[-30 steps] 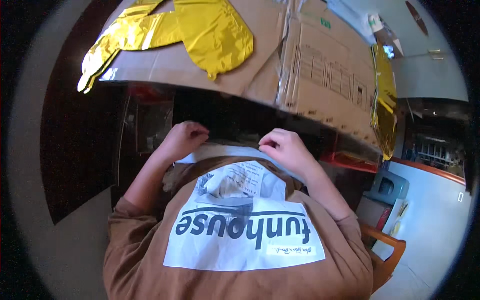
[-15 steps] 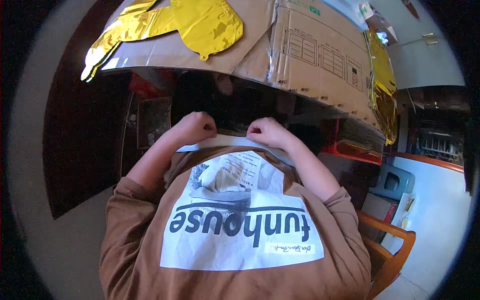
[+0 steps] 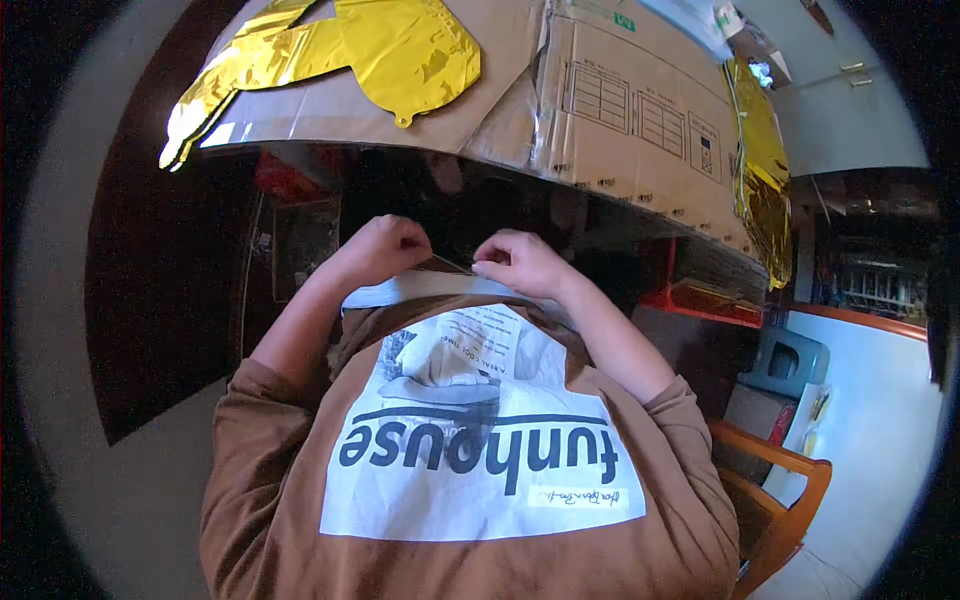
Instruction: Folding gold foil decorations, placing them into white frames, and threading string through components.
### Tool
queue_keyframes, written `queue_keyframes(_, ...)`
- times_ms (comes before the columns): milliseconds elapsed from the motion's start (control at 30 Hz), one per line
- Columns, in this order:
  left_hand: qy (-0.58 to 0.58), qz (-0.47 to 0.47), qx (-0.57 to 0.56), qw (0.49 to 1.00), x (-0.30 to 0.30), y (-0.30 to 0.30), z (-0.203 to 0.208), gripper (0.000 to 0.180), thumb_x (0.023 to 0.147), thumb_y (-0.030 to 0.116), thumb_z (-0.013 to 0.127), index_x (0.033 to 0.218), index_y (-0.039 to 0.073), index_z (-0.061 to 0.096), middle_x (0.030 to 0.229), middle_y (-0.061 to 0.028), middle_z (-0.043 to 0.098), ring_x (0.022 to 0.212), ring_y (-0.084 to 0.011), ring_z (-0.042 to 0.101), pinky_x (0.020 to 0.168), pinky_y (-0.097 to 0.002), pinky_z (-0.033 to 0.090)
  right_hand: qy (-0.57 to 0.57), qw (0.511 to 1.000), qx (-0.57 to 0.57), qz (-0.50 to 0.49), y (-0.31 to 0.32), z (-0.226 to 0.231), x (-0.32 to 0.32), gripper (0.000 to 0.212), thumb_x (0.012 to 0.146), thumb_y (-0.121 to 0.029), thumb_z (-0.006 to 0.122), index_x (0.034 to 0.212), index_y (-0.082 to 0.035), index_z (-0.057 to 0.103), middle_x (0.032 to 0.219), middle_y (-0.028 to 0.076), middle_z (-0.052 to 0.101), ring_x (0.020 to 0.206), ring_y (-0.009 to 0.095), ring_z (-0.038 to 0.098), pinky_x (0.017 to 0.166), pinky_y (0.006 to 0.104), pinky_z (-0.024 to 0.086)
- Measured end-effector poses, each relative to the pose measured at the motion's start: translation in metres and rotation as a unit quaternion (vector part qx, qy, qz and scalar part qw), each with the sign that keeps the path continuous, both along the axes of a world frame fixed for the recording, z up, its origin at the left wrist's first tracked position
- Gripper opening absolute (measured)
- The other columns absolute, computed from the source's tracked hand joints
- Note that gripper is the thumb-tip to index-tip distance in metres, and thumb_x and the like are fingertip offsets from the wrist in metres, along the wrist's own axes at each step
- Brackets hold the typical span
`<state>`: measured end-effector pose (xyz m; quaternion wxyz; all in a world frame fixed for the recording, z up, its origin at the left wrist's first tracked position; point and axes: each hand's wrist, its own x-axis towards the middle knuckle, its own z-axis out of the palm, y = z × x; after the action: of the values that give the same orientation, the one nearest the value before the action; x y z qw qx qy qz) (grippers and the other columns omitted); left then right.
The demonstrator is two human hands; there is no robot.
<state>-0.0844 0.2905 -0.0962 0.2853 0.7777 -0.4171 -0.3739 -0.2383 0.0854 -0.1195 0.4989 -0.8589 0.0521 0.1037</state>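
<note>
Both my hands are held close together at my waist, just past the hem of a brown shirt (image 3: 290, 470). Thumb and fingers of my left hand (image 3: 388, 247) are pinched together. My right hand (image 3: 522, 262) pinches too, its fingertips turned toward the left one. A narrow gap separates them, and a faint pale line seems to run across it; whether it is a string or a fabric edge I cannot tell. A white band of cloth (image 3: 440, 288) crosses my waist right below both hands. What the fingertips hold is too small to make out.
Ahead, flattened cardboard (image 3: 630, 110) covers a table, with a flat gold foil balloon (image 3: 415, 60) on it. More gold foil (image 3: 762, 170) hangs over the right edge. A wooden chair (image 3: 815, 480) and a grey-green plastic stool (image 3: 785, 362) stand at right. Under the table it is dark.
My hands have lifted slightly off the white band and come closer together, the right one moving left. More of the band shows below them.
</note>
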Motion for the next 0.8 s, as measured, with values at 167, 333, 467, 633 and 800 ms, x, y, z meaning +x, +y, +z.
queue_keyframes(167,0.025,0.041,-0.070,0.996,0.001,0.002,0.020,0.017,0.077,0.014,0.066,0.086,0.001,0.069,0.080,-0.0163,0.067,0.072,-0.0230,0.066,0.067,-0.0337,0.051,-0.012,0.997,0.067,0.023,0.027,0.017,0.017,0.017,0.085,-0.017,0.062,0.089,-0.001,0.067,0.080,0.009,0.067,0.073,0.014,0.062,0.068,0.0293,0.049)
queue_keyframes(333,-0.053,-0.066,-0.118,0.989,-0.006,-0.006,0.076,0.017,0.077,0.015,0.066,0.084,0.000,0.069,0.080,-0.0177,0.066,0.073,-0.0302,0.065,0.067,-0.0366,0.051,-0.046,0.982,0.166,-0.073,0.031,0.059,0.021,0.013,0.089,-0.012,0.060,0.088,0.000,0.066,0.075,0.000,0.064,0.072,0.005,0.055,0.066,0.0230,0.046)
queue_keyframes(467,-0.130,-0.082,-0.214,0.965,-0.002,-0.013,0.128,0.009,0.077,0.011,0.068,0.080,0.002,0.068,0.072,-0.0140,0.063,0.068,-0.0301,0.062,0.064,-0.0380,0.050,-0.128,0.953,0.242,-0.130,0.034,0.073,0.024,0.021,0.086,-0.014,0.066,0.104,-0.003,0.060,0.092,0.003,0.060,0.081,0.007,0.055,0.074,0.0243,0.047)
queue_keyframes(633,-0.270,-0.119,-0.347,0.890,0.004,-0.016,0.171,0.004,0.074,0.007,0.069,0.075,0.005,0.065,0.069,-0.0071,0.061,0.067,-0.0255,0.061,0.061,-0.0363,0.047,-0.044,0.766,0.639,-0.058,0.062,0.131,0.028,0.048,0.098,-0.040,0.041,0.126,-0.001,0.045,0.110,0.011,0.058,0.101,0.018,0.058,0.092,0.0339,0.044)
queue_keyframes(800,-0.198,-0.083,-0.267,0.940,0.019,-0.005,0.195,0.002,0.076,0.005,0.066,0.077,0.003,0.066,0.069,-0.0082,0.061,0.066,-0.0237,0.060,0.062,-0.0342,0.047,-0.112,0.959,0.248,-0.082,0.035,0.167,0.024,0.030,0.096,-0.028,0.053,0.092,-0.001,0.062,0.066,-0.003,0.052,0.066,0.011,0.054,0.061,0.0246,0.044)
